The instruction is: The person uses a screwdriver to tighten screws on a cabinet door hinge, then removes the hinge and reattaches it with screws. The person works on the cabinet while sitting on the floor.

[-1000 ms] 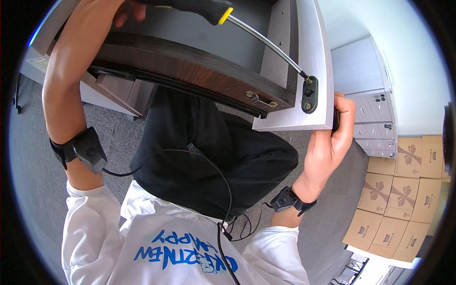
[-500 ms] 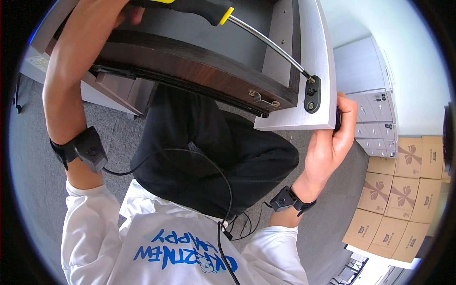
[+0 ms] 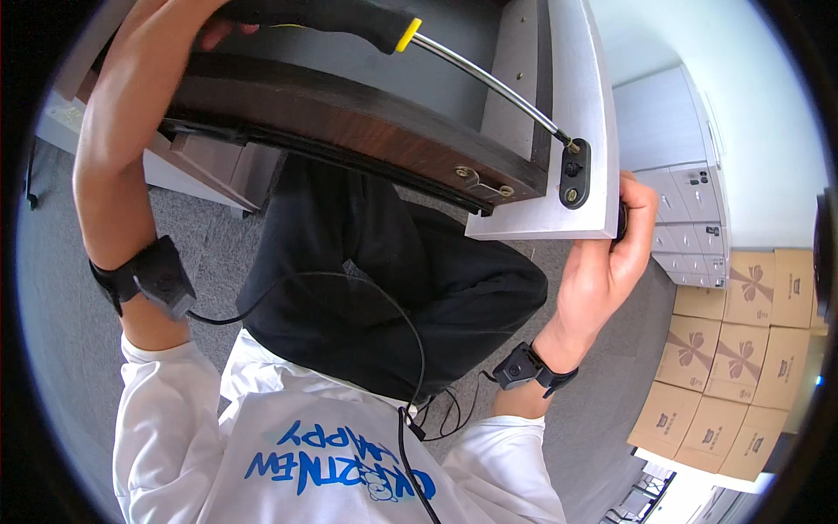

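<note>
My left hand [image 3: 218, 28] is at the top edge, partly cut off, with its curled fingers at the end of a screwdriver [image 3: 327, 19] with a black and yellow handle. The steel shaft runs right and down, its tip at a brass-coloured screw in a black oval lock plate [image 3: 572, 179]. That plate sits on the inner face of a pale wood-grain drawer front [image 3: 546, 218]. My right hand [image 3: 615, 231] is closed at the front's outer edge, beside a dark round part [image 3: 621, 222]; some fingers are hidden behind the panel.
The pulled-out drawer [image 3: 367, 109] with dark wood sides spans above my crossed legs. Black cables [image 3: 384, 301] trail over my lap from wrist-worn devices. Grey cabinets [image 3: 685, 196] and stacked cardboard boxes [image 3: 733, 358] stand at the right. Grey carpet [image 3: 209, 271] lies below.
The screwdriver handle has turned about its shaft, showing less yellow, and shifted slightly left with my left hand. The tip stays at the screw; my right hand holds its place.
</note>
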`<state>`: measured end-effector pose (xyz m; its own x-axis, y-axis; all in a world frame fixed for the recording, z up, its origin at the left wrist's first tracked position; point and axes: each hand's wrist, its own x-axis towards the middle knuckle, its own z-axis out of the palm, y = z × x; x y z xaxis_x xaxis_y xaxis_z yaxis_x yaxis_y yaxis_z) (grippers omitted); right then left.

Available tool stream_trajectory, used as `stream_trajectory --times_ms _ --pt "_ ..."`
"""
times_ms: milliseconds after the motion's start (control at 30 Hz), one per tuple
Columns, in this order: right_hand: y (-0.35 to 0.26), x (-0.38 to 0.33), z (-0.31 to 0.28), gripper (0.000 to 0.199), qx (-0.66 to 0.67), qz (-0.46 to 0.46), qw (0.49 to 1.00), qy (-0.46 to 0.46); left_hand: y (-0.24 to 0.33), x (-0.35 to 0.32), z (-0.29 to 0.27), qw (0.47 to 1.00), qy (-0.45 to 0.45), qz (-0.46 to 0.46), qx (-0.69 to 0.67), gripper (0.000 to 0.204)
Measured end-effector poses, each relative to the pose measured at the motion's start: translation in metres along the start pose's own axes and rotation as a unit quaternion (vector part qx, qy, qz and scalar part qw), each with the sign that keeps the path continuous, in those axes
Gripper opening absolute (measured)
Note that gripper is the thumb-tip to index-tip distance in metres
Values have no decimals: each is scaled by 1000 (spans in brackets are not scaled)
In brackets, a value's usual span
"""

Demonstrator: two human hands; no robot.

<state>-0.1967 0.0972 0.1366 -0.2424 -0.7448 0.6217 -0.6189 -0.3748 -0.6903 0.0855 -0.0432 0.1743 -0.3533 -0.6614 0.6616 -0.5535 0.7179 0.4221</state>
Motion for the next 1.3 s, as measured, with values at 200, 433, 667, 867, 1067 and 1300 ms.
stream_trajectory --times_ms 200,433,667,867,1067,1300 --pt "2 -1 -1 11 -4 5 1000 0 6 6 -8 972 29 -32 -232 49" --pt "3 0 -2 15 23 3 1000 -11 -12 6 -12 952 12 -231 -201 35" --pt "1 0 0 12 11 11 1000 4 -21 -7 -13 994 46 -67 -78 42" --pt "2 1 1 12 27 17 999 19 12 10 -31 956 -76 -182 -218 32" --pt "2 0 -1 13 11 16 1000 16 15 7 -8 991 -33 -97 -80 33" --pt "3 0 0 13 28 16 999 18 17 16 -25 973 -86 -154 -146 44"
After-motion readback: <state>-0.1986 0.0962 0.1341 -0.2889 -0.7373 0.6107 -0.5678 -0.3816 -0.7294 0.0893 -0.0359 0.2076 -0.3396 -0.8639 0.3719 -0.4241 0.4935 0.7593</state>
